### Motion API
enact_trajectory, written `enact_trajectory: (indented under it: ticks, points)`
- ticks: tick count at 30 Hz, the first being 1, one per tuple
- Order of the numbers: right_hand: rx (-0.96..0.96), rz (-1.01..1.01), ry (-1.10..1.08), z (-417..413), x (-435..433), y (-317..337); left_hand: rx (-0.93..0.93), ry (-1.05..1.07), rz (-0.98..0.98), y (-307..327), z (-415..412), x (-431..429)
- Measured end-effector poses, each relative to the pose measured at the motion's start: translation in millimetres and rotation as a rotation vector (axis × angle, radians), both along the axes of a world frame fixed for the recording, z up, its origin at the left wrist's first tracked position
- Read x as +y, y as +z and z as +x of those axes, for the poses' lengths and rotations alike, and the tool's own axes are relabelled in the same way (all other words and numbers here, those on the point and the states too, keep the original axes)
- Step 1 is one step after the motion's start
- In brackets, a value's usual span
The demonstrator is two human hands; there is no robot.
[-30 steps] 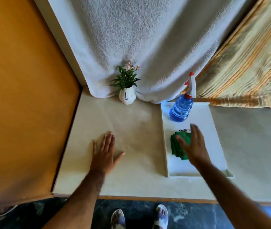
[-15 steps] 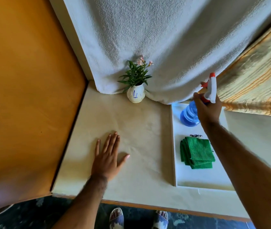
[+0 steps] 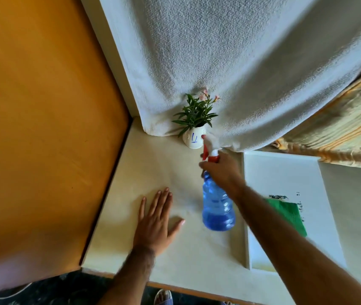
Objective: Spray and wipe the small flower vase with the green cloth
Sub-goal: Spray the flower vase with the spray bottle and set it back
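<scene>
Two hands in shot, both over a cream tabletop (image 3: 175, 256). Landmark = the small white vase (image 3: 194, 139), which sits at the far end of the tabletop, up against a hanging white towel (image 3: 230, 62).

Nearest the camera: a sandalled foot (image 3: 163, 298) on dark floor, below the table's front edge. Left hand (image 3: 155, 225) lies flat on the tabletop, palm down, fingers spread wide, thumb out to the right, holding nothing; it's well short of the vase and a bit left of it.

Right of that, approx same depth, the blue spray bottle (image 3: 218, 208) hangs tilted in the air w/ its base toward the camera and its red-and-white nozzle end pointing at the vase. Right hand (image 3: 222, 170) is wrapped round the bottle's neck at the trigger; nozzle tip is just beside the vase's right side, can't tell if touching.

Green cloth (image 3: 289, 214) lies folded on a white tray (image 3: 285, 172), well right of the vase and nearer the camera, partly hidden by the right forearm.

Vase has a blue mark on its front and holds green leaves w/ small pink flowers (image 3: 197, 111). Orange panel (image 3: 43, 128) stands left of it; striped yellowish fabric (image 3: 340, 128) hangs far right.
</scene>
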State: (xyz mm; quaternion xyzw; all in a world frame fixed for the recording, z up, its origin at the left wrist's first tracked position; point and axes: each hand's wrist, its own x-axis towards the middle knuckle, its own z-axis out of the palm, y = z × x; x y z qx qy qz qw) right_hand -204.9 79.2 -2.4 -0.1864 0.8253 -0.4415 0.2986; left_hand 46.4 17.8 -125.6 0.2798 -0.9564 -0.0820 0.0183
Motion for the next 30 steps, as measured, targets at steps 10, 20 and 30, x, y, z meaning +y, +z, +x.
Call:
enact_trajectory:
  ticks: [10,20,30]
  points:
    - [0.032,0.166,-0.076,0,-36,-9,-0.015,0.002,-0.026,2,-2,-2]
    - [0.001,0.200,-0.063,-6,-42,-15,-0.018,0.004,-0.020,0,-2,-3]
    - [0.141,-0.124,-0.282,-19,0,35,0.003,-0.008,-0.010,-2,2,-5]
